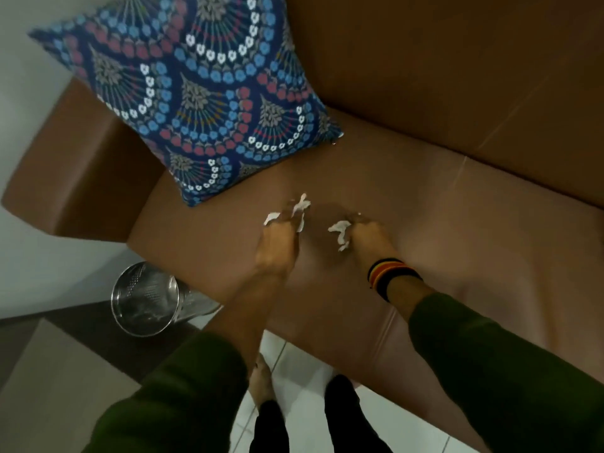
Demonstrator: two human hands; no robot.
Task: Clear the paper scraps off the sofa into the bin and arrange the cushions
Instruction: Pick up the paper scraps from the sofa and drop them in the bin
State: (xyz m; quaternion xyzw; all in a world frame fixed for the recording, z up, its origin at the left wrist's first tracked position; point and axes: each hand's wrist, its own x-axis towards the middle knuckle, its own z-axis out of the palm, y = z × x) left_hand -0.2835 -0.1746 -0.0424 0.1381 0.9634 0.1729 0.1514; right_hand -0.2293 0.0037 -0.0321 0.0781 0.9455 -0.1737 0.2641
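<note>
Head view: both hands pinch paper scraps on sofa

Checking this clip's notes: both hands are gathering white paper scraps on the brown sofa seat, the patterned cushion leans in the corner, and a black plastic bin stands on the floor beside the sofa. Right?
Not quite. In the head view the bin is shiny metal, not black plastic. The rest holds: left hand and right hand gather paper scraps on the sofa, and the cushion leans in the corner.
</note>
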